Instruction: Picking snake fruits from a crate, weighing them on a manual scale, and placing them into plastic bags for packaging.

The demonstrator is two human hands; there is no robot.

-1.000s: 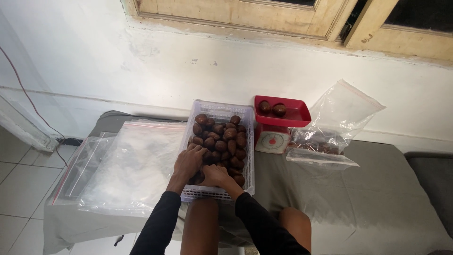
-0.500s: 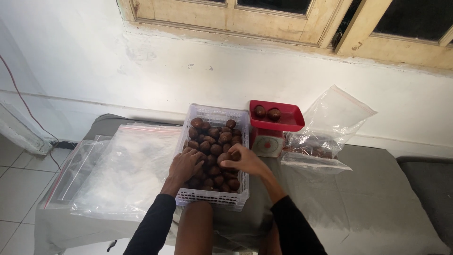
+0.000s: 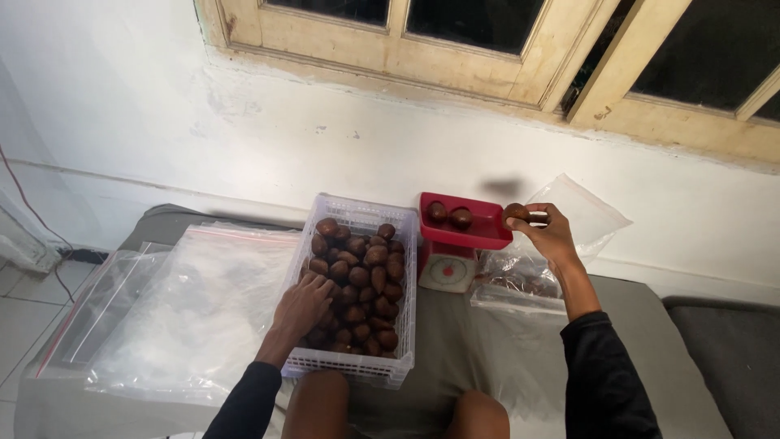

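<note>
Head view: right hand (image 3: 551, 236) pinching scaly brown fruit (image 3: 517, 214); left hand (image 3: 305, 305) spread inside slatted plastic crate (image 3: 357, 364).

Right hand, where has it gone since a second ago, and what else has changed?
The right hand has left the white basket and moved right to the red scale tray, pinching one brown fruit. The left hand stays in the basket among the fruit. Two fruits remain on the tray; the plastic bags are unmoved.
</note>
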